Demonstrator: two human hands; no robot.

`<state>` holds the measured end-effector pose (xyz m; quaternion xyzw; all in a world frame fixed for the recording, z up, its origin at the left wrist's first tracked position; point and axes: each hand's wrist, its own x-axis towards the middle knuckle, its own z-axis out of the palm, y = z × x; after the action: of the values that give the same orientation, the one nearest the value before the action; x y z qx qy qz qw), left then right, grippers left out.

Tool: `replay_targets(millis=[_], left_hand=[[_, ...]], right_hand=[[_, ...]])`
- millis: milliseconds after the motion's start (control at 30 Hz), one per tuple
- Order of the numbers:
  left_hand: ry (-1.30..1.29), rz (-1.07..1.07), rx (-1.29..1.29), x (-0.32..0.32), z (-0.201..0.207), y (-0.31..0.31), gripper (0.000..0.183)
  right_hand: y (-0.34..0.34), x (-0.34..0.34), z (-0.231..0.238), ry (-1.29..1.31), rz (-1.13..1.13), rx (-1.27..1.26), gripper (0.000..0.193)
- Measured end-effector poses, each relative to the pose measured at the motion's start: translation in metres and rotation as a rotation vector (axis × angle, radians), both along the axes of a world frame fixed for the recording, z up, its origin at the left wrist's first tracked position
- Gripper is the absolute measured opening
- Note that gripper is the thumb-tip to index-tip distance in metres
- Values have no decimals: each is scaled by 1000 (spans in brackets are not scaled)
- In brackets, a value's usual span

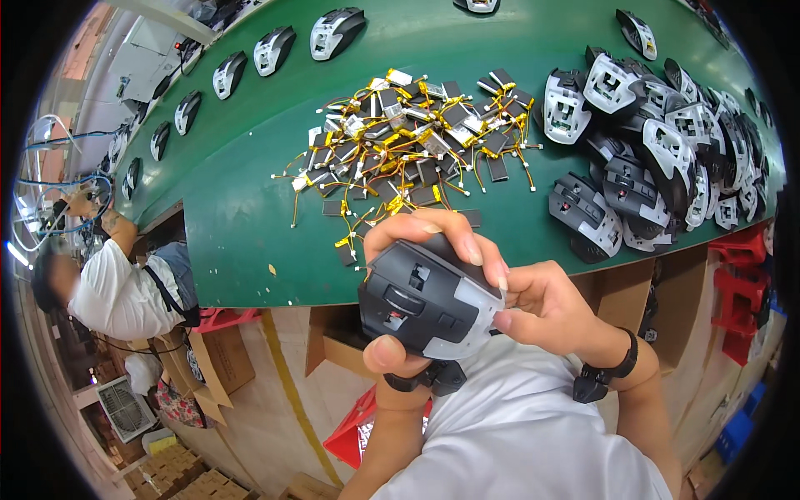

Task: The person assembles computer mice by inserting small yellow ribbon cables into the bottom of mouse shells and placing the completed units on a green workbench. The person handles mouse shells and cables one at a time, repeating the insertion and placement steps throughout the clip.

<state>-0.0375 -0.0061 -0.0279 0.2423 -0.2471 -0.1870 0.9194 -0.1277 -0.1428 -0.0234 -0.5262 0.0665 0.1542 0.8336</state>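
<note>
A black computer mouse (396,279) with a scroll wheel and a light grey end piece is held up in front of me, close to the table's near edge. My left hand (429,227) is wrapped round it, fingers over the far side and thumb at the near side. At the grey end, my right hand (554,310) pinches the mouse between thumb and fingers. Anything small between those fingertips is hidden. Just beyond my hands lies a loose pile of small battery packs (429,171) with yellow tape and thin wires ending in white plugs.
A heap of black and grey mouse shells (658,158) covers the right side of the green table (242,225). Several mice (337,33) stand in a spaced row along the far left. Cardboard boxes (221,367) and red stools (737,283) are below. Another person (125,287) sits at left.
</note>
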Motion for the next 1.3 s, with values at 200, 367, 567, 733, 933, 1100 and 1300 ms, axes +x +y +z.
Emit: replay_targets(millis=[200, 367, 567, 733, 933, 1100, 1300], left_hand=[[-72, 30, 106, -4, -2, 1, 82], [-51, 4, 83, -4, -3, -6, 80], [329, 40, -45, 15, -20, 0, 68], [318, -39, -37, 12, -21, -8, 66], [456, -90, -93, 6, -21, -15, 63], [498, -102, -90, 6, -15, -8, 60], [545, -49, -77, 2, -22, -13, 58]], right_hand=[[-3, 0, 5, 72, 3, 115, 14], [-6, -4, -7, 94, 18, 193, 18], [-19, -13, 1, 11, -48, 133, 26], [-16, -9, -4, -337, -601, -203, 32], [-3, 19, 10, -343, -601, -19, 32], [-7, 30, 11, -667, -385, -808, 27], [-3, 24, 24, -651, -356, -1017, 38]])
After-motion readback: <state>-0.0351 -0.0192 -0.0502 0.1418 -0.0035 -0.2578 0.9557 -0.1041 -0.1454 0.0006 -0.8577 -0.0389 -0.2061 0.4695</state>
